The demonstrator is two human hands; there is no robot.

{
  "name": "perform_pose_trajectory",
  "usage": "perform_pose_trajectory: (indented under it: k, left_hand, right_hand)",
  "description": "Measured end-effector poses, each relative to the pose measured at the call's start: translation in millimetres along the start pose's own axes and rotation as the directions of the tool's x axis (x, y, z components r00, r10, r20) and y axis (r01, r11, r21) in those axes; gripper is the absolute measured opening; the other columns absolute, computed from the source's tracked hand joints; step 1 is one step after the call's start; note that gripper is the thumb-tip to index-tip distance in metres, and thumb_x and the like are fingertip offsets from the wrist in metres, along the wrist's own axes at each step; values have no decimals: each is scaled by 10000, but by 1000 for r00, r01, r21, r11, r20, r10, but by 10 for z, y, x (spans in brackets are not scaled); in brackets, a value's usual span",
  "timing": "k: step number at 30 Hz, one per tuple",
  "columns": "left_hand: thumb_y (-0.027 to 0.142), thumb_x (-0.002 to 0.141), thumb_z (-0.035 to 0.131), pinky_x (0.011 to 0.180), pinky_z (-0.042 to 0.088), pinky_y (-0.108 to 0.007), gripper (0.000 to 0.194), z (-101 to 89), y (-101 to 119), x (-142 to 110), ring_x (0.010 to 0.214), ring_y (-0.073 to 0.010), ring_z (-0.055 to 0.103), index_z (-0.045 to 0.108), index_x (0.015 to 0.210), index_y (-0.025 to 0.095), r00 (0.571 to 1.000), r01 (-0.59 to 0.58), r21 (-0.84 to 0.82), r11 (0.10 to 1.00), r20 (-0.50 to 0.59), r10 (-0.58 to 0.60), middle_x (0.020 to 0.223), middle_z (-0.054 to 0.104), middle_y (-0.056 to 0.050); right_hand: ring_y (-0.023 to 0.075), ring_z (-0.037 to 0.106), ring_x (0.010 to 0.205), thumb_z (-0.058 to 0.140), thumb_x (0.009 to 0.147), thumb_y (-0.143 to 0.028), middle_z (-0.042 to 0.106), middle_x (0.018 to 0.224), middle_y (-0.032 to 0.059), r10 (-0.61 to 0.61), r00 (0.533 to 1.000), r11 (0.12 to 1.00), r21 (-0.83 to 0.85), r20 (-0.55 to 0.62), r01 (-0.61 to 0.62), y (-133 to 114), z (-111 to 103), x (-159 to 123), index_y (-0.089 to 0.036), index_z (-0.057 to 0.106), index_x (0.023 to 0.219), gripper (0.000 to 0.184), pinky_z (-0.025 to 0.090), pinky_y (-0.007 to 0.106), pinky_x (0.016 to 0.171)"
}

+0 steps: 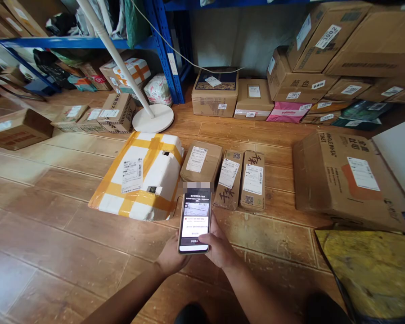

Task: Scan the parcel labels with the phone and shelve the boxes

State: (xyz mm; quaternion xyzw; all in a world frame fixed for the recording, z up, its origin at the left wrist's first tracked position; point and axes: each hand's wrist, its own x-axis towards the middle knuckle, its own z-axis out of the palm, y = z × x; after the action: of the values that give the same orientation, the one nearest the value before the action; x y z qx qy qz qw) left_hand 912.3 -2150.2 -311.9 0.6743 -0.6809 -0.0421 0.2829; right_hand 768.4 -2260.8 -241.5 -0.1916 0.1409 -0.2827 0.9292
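Both hands grip a smartphone (195, 222), its lit screen facing up with a pop-up box on it. My left hand (171, 256) closes on the phone's lower left side. Along the right side is my right hand (219, 245), its thumb over the bottom of the screen. Just beyond the phone, a squarish brown carton (201, 163) and two narrow cartons, one (228, 180) beside the other (253, 179), lie label up on the floor. To their left sits a white foam box (158, 175) bound with yellow tape, bearing a shipping label (132, 175).
A large toast carton (349, 180) stands at the right, near a yellow sack (371, 270). Behind, a white pole base (153, 119) rests on the wooden floor (87, 243). Blue shelving (168, 54) and stacked parcels (300, 81) line the back; more cartons (18, 129) lie left.
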Motion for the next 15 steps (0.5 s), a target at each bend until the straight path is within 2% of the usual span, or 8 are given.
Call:
perform_pose_trajectory:
  k: [2, 4, 6, 7, 9, 11, 13, 15]
  left_hand:
    - [185, 822, 634, 820, 561, -412, 295, -221, -87, -86, 977, -277, 639, 669, 1111, 239, 986, -166, 141, 976, 26, 164, 1050, 695, -107]
    - [119, 787, 658, 882, 520, -459, 388, -469, -206, -160, 1022, -296, 618, 654, 1161, 223, 972, -216, 317, 923, -18, 234, 1102, 665, -131]
    - [141, 751, 728, 916, 489, -471, 415, -717, -346, -205, 1008, -287, 609, 671, 1147, 251, 962, -82, 452, 888, -197, 189, 1109, 640, -117]
    - [171, 748, 745, 943, 474, -482, 417, -833, -420, -210, 1021, -289, 602, 675, 1151, 254, 936, 37, 481, 876, -325, 138, 1121, 627, -117]
    - [246, 785, 723, 1031, 420, -531, 439, -1034, -571, -178, 1142, -322, 558, 647, 1216, 221, 811, 303, 378, 875, -584, -29, 1209, 585, -148]
    - [310, 848, 659, 1114, 348, -555, 499, -1174, -734, -107, 1292, -339, 465, 572, 1321, 175, 652, 479, 164, 862, -724, -225, 1331, 515, -178]
    - [373, 886, 612, 1150, 318, -540, 534, -1235, -914, -33, 1336, -319, 430, 518, 1370, 168, 533, 566, -40, 823, -743, -403, 1361, 487, -171]
    - [433, 892, 590, 1167, 304, -527, 517, -1217, -1094, 15, 1343, -305, 421, 541, 1338, 176, 459, 616, -196, 763, -698, -550, 1335, 485, -152]
  right_hand:
    - [267, 581, 1263, 696, 687, -73, 633, 1366, 45, 34, 999, 999, -3, 43, -34, -39, 1, -26, -295, 392, 1362, 773, 425, 475, 1084]
    - [268, 589, 1247, 711, 671, -67, 621, 1374, 47, 56, 996, 998, -32, 63, -54, -68, 2, -48, -309, 364, 1389, 833, 435, 467, 1067]
    - [265, 589, 1240, 732, 683, -84, 622, 1364, 50, 65, 995, 996, -66, 74, -60, -76, -4, -65, -316, 347, 1411, 855, 442, 452, 1047]
    - [262, 581, 1250, 741, 697, -97, 618, 1368, 52, 69, 995, 994, -84, 76, -63, -72, -9, -72, -319, 343, 1419, 854, 440, 445, 1045]
    - [256, 552, 1288, 752, 732, -119, 593, 1403, 60, 78, 994, 991, -117, 78, -69, -48, -22, -87, -327, 335, 1429, 839, 419, 446, 1062]
    - [258, 537, 1312, 755, 762, -139, 558, 1449, 64, 92, 993, 988, -132, 75, -82, -11, -34, -107, -340, 331, 1431, 817, 386, 468, 1093]
    - [285, 552, 1301, 767, 756, -161, 546, 1464, 73, 117, 990, 988, -108, 84, -107, 28, -39, -129, -351, 321, 1438, 837, 378, 506, 1096]
    - [322, 561, 1291, 783, 723, -180, 559, 1450, 95, 144, 984, 988, -68, 101, -138, 61, -35, -153, -337, 318, 1448, 876, 394, 533, 1080]
